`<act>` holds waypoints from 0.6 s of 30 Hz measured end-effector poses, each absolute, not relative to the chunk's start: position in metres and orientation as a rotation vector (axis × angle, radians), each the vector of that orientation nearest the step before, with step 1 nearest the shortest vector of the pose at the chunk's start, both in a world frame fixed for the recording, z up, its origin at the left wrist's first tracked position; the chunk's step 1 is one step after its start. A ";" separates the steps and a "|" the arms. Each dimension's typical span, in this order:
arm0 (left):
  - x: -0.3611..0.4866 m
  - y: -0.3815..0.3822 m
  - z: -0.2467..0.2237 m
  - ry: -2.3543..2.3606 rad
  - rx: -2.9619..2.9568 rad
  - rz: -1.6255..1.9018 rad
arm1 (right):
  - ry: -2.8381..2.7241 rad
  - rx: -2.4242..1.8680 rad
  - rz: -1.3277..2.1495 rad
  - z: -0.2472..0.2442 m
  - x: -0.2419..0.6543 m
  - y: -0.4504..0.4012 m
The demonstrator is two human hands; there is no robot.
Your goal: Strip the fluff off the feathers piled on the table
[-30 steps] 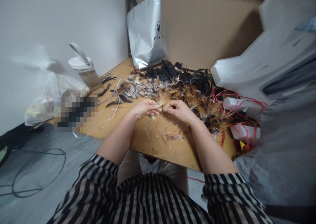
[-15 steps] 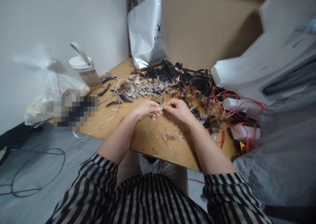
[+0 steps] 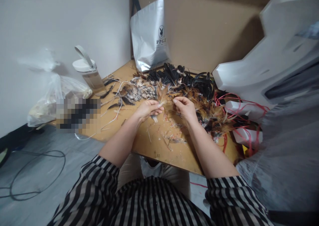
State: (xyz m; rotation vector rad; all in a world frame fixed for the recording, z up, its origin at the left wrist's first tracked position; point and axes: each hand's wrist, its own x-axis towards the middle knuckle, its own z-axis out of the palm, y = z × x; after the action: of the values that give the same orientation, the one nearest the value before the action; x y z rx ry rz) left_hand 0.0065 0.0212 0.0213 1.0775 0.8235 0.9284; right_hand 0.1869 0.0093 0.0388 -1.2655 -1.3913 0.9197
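Observation:
Between the thumb and fingers of my left hand (image 3: 149, 109) is a small bunch of brown feathers (image 3: 162, 95), pinched at its pale base with the tips fanning upward. A little to the right, my right hand (image 3: 185, 109) has its thumb and forefinger pressed together over the brown feather pile (image 3: 214, 114). Whatever lies between those fingertips is too small to make out. Behind both hands spread black feathers (image 3: 171, 75) and mottled grey-brown feathers (image 3: 142, 90). Feather scraps (image 3: 171, 138) litter the wooden table (image 3: 142, 143) in front of me.
A silver bag (image 3: 149, 37) stands at the back. On the left are a lidded bottle (image 3: 92, 78), a clear plastic bag (image 3: 59, 90) and a white cord (image 3: 109, 121). To the right lie red strings (image 3: 243, 103) around white blocks (image 3: 245, 136), beside a large white panel (image 3: 239, 70).
My right hand has drawn away to the right from my left hand, where the two were touching. The feather bunch in my left hand now shows more fully.

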 end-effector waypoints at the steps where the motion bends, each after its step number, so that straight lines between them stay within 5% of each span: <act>1: 0.007 0.022 0.021 0.826 1.068 0.949 | -1.353 -1.262 0.935 0.038 0.185 0.008; 18: 0.013 0.019 0.015 0.812 1.224 0.918 | -1.322 -1.140 0.968 0.021 0.154 0.003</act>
State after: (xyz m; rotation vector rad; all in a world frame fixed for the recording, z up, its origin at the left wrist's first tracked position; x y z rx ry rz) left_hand 0.0133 0.0192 0.0151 1.2241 0.8119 0.9176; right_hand 0.1541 0.0034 0.0209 -1.1399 -1.3216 0.9677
